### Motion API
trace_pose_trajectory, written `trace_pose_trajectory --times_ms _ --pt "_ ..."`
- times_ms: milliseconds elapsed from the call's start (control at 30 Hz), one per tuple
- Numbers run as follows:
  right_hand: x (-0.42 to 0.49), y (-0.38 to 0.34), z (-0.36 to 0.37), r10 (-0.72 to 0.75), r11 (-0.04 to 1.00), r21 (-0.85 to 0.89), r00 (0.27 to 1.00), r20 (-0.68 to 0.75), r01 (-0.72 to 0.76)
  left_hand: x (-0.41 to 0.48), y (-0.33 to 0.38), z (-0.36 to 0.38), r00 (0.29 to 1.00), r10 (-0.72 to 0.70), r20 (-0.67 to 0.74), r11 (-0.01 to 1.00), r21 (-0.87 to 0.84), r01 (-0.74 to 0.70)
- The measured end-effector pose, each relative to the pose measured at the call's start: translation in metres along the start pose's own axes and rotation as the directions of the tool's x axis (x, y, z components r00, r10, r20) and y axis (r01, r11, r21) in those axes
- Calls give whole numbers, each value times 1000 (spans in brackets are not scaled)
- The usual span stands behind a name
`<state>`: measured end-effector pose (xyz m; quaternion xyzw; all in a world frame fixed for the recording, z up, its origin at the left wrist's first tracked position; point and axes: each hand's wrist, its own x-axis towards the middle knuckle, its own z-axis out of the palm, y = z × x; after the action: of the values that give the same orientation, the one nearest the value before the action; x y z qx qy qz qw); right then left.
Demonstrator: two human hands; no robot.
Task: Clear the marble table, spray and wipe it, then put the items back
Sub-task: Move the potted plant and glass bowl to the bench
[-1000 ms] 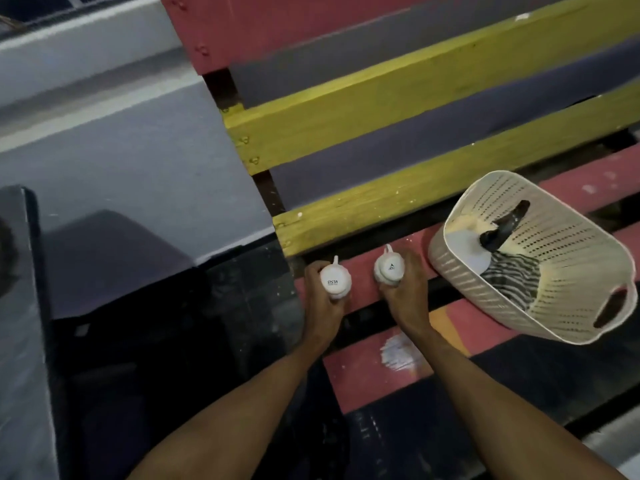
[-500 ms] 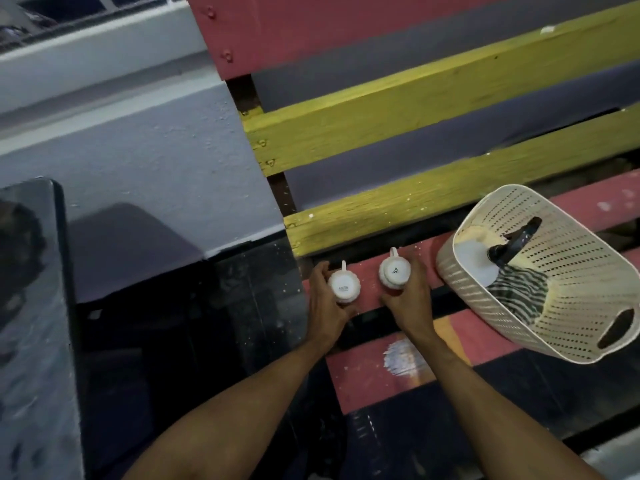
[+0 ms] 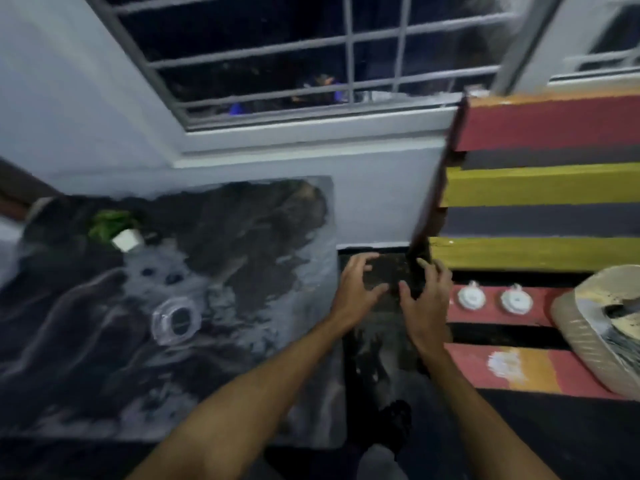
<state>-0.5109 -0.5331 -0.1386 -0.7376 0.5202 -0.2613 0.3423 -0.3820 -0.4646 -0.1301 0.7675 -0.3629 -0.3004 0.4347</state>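
Dim, motion-blurred wide-angle view, bowed lines at edges.

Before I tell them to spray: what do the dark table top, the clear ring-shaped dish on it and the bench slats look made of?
Dark veined table top: looks like polished marble, with white veins and a glossy sheen. Clear ring-shaped dish: transparent with bright rim highlights, glass or clear plastic; blur leaves it open. Red and yellow bench slats: seemingly painted wood, matt, with a worn patch on one red slat.

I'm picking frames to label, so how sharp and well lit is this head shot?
Head view: dim light, motion blur throughout; the two white cups and basket are smeared, both hands soft-edged, window bars bowed by the wide lens.
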Motion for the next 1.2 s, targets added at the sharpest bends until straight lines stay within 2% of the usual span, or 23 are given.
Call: trace_pose_trajectory --times_ms 133,267,367,467,633,733,867,967,1133,1200 --pt "-61 -99 66 -105 992 77 989 105 97 -41 -33 -125 987 -28 -156 998 -68 17" --pt "-136 -176 156 -159 986 95 938 307 136 -80 -95 -254 951 -101 -293 986 -156 57" --pt "-176 -224 222 -115 992 7 860 497 129 -102 -148 -340 892 -246 -379 962 -205 178" --pt "-190 -259 270 -17 984 -136 816 577 116 -107 -187 -408 830 -336 -445 941 -202 272" --pt "-187 -286 306 36 936 -318 855 518 153 -89 -222 -468 787 -489 -377 871 -158 465" --pt "-179 -295 315 39 920 -355 866 499 164 -67 -228 -485 756 -541 -368 839 -171 517" --pt "-169 -306 331 78 943 -324 902 424 71 -29 -228 -490 691 -599 -405 788 -145 598" --pt "-161 -309 340 76 951 -305 924 374 45 -2 -225 -486 632 -651 -419 751 -240 615" --pt "-145 -307 346 107 953 -302 948 301 -12 37 -221 -485 486 -756 -439 645 -372 668" --pt "-139 -303 342 126 952 -303 948 291 -34 45 -220 -487 466 -760 -453 638 -387 665"
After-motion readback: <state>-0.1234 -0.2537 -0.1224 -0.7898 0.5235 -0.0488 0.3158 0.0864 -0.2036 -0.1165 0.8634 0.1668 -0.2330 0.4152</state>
